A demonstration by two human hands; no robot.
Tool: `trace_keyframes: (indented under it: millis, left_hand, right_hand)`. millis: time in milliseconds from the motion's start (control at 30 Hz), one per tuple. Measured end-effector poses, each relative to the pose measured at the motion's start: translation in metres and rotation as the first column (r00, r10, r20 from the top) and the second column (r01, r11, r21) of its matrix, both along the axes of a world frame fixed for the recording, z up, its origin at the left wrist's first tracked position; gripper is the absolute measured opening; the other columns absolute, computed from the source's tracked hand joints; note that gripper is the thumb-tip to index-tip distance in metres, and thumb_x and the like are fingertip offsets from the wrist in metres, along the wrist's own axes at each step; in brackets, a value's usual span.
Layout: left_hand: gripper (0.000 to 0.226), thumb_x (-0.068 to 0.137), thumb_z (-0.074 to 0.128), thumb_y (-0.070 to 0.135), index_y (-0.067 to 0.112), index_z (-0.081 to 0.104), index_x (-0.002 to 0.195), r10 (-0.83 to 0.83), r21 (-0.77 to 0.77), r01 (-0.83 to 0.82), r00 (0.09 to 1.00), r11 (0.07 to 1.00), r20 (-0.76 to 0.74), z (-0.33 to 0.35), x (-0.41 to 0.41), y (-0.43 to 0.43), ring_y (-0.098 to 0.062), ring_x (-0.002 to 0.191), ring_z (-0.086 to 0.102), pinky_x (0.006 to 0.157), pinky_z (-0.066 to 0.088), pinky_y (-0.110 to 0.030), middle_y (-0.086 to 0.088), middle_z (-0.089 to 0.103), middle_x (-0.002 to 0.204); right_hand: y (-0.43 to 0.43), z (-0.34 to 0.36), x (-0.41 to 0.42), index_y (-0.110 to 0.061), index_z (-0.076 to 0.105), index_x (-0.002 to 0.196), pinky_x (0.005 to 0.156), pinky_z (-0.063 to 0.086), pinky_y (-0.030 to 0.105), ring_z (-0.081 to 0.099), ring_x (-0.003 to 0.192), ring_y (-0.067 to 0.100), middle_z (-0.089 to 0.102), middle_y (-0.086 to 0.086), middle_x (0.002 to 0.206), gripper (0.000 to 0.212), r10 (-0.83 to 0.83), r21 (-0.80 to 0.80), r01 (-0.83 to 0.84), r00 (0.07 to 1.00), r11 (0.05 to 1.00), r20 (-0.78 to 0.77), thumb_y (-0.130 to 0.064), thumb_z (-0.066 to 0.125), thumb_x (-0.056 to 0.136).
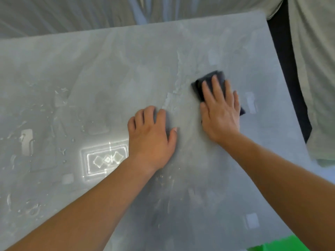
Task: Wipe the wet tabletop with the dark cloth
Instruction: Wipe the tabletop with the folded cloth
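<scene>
Pressing the dark cloth (208, 80) flat under the straight fingers of your right hand (220, 113) toward the far right of the wet tabletop (108, 69), you rest your left hand (150, 136) near it, fingers loosely bent, holding nothing, with droplets (62, 151) shining farther left.

— What is the counter (112, 73) made of?
— Grey and smooth, stone-like. It's matt where dry, and the wet patches shine and mirror bright light.
— And the cloth (210, 78)?
— Dark, soft, matt fabric. The pale sheet (63, 13) behind is matt and creased.
</scene>
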State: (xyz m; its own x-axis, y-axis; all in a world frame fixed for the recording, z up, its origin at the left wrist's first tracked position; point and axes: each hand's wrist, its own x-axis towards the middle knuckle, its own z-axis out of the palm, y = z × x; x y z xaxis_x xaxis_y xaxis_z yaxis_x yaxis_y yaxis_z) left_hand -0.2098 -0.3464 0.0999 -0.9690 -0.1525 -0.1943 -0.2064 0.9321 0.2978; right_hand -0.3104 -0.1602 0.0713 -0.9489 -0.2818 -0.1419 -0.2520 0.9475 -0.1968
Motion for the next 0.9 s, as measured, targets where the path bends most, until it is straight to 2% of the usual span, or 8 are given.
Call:
trace_keyframes:
  millis: [133,200,267,367,433,600,800,900]
  left_hand:
    - [0.055,0.094,0.041,0.049,0.019,0.041,0.140,0.036,0.027,-0.036,0.999,0.999,-0.003,0.006,-0.036,-0.002,-0.032,0.141,0.025,0.113,0.017,-0.046,-0.011,0.032,0.150]
    - [0.060,0.097,0.038,0.051,0.022,0.030,0.149,0.056,0.042,-0.057,0.998,0.997,0.022,0.005,-0.053,-0.006,-0.033,0.150,0.009,0.118,0.008,-0.047,-0.014,0.016,0.161]
    - [0.065,0.098,0.033,0.053,0.023,0.019,0.155,0.081,0.024,-0.082,0.995,0.996,0.052,0.001,-0.069,-0.012,-0.033,0.153,-0.002,0.121,0.003,-0.047,-0.015,0.004,0.166]
    - [0.069,0.099,0.029,0.055,0.024,0.010,0.157,0.095,-0.024,-0.093,0.991,0.995,0.098,-0.007,-0.089,-0.022,-0.032,0.153,-0.009,0.122,-0.001,-0.048,-0.014,-0.004,0.167]
    - [0.070,0.099,0.027,0.056,0.024,0.008,0.158,0.102,-0.035,-0.099,0.987,0.995,0.125,-0.008,-0.098,-0.023,-0.032,0.153,-0.010,0.122,-0.001,-0.048,-0.014,-0.006,0.167]
    - [0.071,0.099,0.022,0.059,0.025,0.006,0.159,0.080,-0.055,-0.071,0.982,0.996,0.173,-0.006,-0.102,-0.018,-0.034,0.152,-0.015,0.122,-0.004,-0.050,-0.015,-0.013,0.166]
    - [0.072,0.098,0.018,0.060,0.025,0.005,0.160,0.052,-0.081,-0.041,0.989,0.996,0.138,-0.013,-0.099,-0.022,-0.035,0.152,-0.013,0.123,-0.003,-0.050,-0.017,-0.010,0.166]
    - [0.073,0.097,0.015,0.061,0.026,0.001,0.160,0.054,-0.064,-0.045,0.988,0.997,0.148,-0.015,-0.098,-0.021,-0.034,0.152,-0.017,0.122,-0.008,-0.050,-0.016,-0.014,0.166]
  right_hand:
    - [0.028,0.004,0.011,-0.034,0.016,0.160,0.125,-0.005,0.045,-0.006,0.156,0.025,0.003,-0.007,0.170,0.055,0.371,0.042,-0.374,0.927,0.927,0.062,-0.046,0.019,0.106]
    - [0.034,0.006,-0.019,-0.035,0.016,0.160,0.126,-0.005,0.046,-0.006,0.156,0.025,0.003,-0.007,0.170,0.056,0.277,0.058,-0.282,0.958,0.958,0.075,-0.046,0.021,0.106]
    - [0.032,0.006,-0.061,-0.035,0.014,0.161,0.125,-0.005,0.046,-0.006,0.156,0.025,0.001,-0.006,0.170,0.057,0.031,0.035,-0.032,0.998,0.999,0.054,-0.044,0.024,0.106]
    - [0.016,0.004,-0.099,-0.035,0.009,0.161,0.125,-0.007,0.047,-0.010,0.156,0.025,-0.004,-0.007,0.170,0.058,-0.203,0.003,0.204,0.978,0.979,0.045,-0.041,0.022,0.105]
    - [0.006,0.004,-0.087,-0.035,0.010,0.161,0.125,-0.008,0.046,-0.012,0.155,0.025,-0.004,-0.008,0.170,0.058,-0.168,-0.031,0.170,0.984,0.985,0.062,-0.041,0.021,0.105]
    - [0.026,0.010,-0.046,-0.030,0.024,0.159,0.125,-0.004,0.046,0.000,0.156,0.030,0.011,-0.002,0.170,0.055,0.284,-0.005,-0.284,0.957,0.959,0.065,-0.039,0.028,0.105]
    - [-0.009,0.004,-0.150,-0.034,0.011,0.161,0.125,-0.004,0.048,-0.006,0.156,0.027,0.000,-0.005,0.170,0.060,-0.025,0.006,0.024,0.998,1.000,0.049,-0.047,0.018,0.103]
    - [-0.030,0.000,-0.140,-0.032,0.014,0.160,0.125,0.000,0.052,-0.002,0.155,0.032,0.004,-0.002,0.170,0.059,0.040,-0.002,-0.040,0.999,0.999,0.006,-0.045,0.023,0.103]
